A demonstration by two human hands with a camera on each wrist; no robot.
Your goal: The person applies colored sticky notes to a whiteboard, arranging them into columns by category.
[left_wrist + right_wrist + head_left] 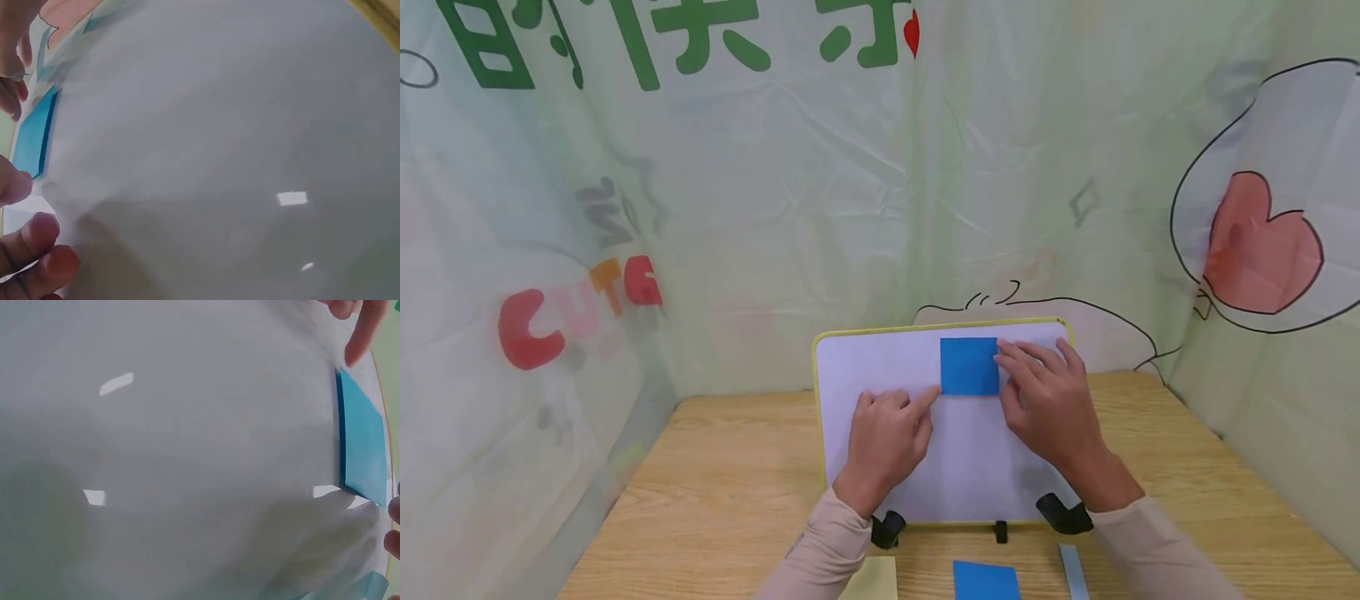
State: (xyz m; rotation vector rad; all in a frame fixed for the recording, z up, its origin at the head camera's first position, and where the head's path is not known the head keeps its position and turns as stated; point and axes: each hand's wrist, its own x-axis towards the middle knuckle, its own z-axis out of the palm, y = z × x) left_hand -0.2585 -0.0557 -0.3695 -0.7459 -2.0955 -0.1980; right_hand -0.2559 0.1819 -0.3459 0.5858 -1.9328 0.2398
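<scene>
A blue square of paper (969, 367) lies flat against the upper part of a small yellow-framed whiteboard (880, 358) that leans upright on the table. My left hand (889, 437) touches the paper's lower left corner with its outstretched index finger, while its other fingers are bent. At the paper's right edge are the fingertips of my right hand (1051, 404), its fingers fairly straight. In the left wrist view the blue paper (34, 134) shows at a steep angle between the two hands. The right wrist view shows the blue paper (364, 437) with the left index fingertip at its corner.
Black stand feet (1063, 513) hold the board's lower edge. On the wooden table (737, 483) in front lie another blue square (987, 581), a pale yellow sheet (872, 578) and a light blue strip (1073, 572). A printed curtain (790, 208) hangs behind and at both sides.
</scene>
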